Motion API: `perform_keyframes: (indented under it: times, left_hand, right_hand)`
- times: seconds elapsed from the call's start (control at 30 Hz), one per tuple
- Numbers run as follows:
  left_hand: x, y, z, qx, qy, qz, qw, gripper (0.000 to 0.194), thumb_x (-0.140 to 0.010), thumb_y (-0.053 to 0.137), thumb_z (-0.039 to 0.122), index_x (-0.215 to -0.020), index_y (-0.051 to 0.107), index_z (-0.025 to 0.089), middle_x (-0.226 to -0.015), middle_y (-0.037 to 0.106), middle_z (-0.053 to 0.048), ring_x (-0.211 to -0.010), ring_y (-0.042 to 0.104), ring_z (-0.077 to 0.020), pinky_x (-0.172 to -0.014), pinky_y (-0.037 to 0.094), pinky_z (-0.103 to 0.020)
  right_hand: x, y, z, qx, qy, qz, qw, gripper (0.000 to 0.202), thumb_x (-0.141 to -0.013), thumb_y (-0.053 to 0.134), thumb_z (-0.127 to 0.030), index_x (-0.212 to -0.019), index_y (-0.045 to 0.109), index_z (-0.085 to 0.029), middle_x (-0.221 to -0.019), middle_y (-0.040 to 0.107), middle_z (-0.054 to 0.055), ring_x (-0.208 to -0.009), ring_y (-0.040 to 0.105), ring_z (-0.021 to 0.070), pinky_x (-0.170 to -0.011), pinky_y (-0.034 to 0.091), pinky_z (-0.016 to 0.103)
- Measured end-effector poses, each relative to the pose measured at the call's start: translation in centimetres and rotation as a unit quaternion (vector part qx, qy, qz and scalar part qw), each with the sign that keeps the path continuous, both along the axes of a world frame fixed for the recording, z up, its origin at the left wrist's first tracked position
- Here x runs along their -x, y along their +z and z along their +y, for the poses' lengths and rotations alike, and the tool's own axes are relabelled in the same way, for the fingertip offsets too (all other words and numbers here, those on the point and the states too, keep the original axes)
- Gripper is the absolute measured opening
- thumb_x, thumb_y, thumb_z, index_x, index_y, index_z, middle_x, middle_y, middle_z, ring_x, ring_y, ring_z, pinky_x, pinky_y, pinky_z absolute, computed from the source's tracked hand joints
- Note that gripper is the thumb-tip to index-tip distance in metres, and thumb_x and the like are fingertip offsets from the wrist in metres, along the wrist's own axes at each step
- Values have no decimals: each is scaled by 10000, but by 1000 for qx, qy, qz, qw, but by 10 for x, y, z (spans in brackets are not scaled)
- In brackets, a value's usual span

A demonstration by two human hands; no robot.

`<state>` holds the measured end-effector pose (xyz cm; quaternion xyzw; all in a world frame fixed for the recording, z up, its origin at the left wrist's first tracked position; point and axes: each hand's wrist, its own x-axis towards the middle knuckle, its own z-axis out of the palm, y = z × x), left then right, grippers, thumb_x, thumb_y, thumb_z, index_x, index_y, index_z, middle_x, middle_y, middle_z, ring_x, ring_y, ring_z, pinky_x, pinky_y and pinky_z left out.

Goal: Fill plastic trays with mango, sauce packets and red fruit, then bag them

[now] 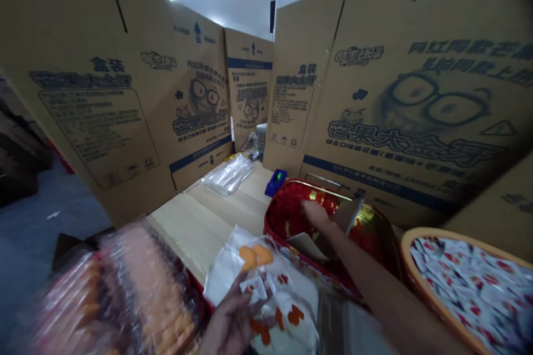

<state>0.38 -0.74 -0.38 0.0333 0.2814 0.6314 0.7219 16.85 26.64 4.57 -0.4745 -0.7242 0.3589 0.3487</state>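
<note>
At far left, film packs [154, 283] of orange pieces lie against the near edge of the table [187, 227], blurred. Behind them a printed cardboard wall [104, 94] slants back to a corner, closing off that side. Clear bags [229, 175] lie flat near that corner.

In front, the left hand [231, 313] is at the white packs [222, 260], fingers spread beside two small sachets [254, 288] and covering part of the packs; whether it grips anything, I cannot tell. Orange shapes [262, 255] show on the packs.

Further right, a blue object [275, 182] with a green spot stands just beside the red tray [270, 224]. The right hand [317, 213] is inside the tray, its fingertips hidden, so its grip cannot be told. Its forearm crosses the tray's near side, blocking part of the view. A card [347, 215] stands tilted beside it.

Behind the tray rises another cardboard wall [416, 94]. At far right, just beside the tray, sits an orange-rimmed basin [410, 238] heaped with similar sachets.
</note>
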Motion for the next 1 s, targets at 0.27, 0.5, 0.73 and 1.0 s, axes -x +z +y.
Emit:
perform_keyframes:
  times: [0.27,0.5,0.73,1.0]
  left_hand:
    - [4,8,-8,-28,-17,23,999,569,-776,517,67,-1285,377,280,-1075,619,-50,-982,600,-227,-863,463,-430]
    - [-5,17,-17,-28,-39,37,998,494,-795,471,61,-1249,401,242,-1058,623,-62,-902,629,-207,-757,517,-369]
    - [-6,13,-28,-6,-55,51,997,497,-806,468,61,-1262,378,236,-1080,622,-82,-1003,599,-241,-850,487,-450]
    - [-11,11,-37,5,-58,48,997,553,-803,464,49,-1297,365,276,-1074,626,-62,-1012,595,-227,-890,467,-474]
  right_hand:
    - [-15,45,-127,-68,114,-49,990,71,-731,615,-212,-801,628,-210,-780,632,-2,-776,573,161,-707,433,273]
    - [-21,29,-247,-150,189,-69,968,170,-821,565,-272,-976,619,-224,-954,668,33,-907,571,190,-791,421,323]
    - [-99,-33,-227,-178,-170,-220,944,287,-902,349,-282,-913,596,-138,-876,638,113,-836,562,232,-755,408,357]
    - [-132,-94,-209,-180,-211,-324,905,393,-934,242,-305,-959,580,-105,-883,642,147,-860,559,242,-795,361,361]
